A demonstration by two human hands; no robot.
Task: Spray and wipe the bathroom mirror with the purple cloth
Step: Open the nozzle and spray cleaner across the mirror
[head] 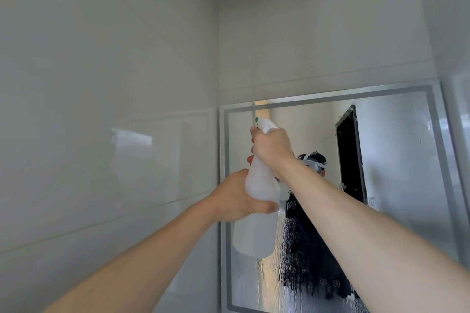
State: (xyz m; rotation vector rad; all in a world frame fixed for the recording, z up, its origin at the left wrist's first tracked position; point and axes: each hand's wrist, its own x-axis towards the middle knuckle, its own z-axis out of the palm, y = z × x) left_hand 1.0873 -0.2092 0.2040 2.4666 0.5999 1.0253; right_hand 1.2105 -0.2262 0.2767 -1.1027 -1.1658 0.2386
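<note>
While both arms reach up toward the corner of the bathroom, the pale tiled wall (pixel 101 109) fills the left side, its glossy surface catching a soft patch of light. Next comes the left hand (pixel 237 197), raised from the lower left, its fingers and thumb wrapped round the middle of the translucent white spray bottle (pixel 256 213), which stands nearly upright in front of the glass. Above it the right hand (pixel 270 146) grips the neck and trigger head of the same bottle, fingers curled round the front, with the green-tipped nozzle (pixel 257 119) pointing left and up toward the top left corner of the mirror (pixel 396 160). That mirror hangs on the far wall just beside the corner, a pale frosted strip running inside its edge. Wet streaks (pixel 274 256) run down its lower part, below and beside the bottle. Further right the glass reflects a person in dark clothing wearing a head strap, and a dark doorway (pixel 349 155) behind. I cannot see the purple cloth from here.
</note>
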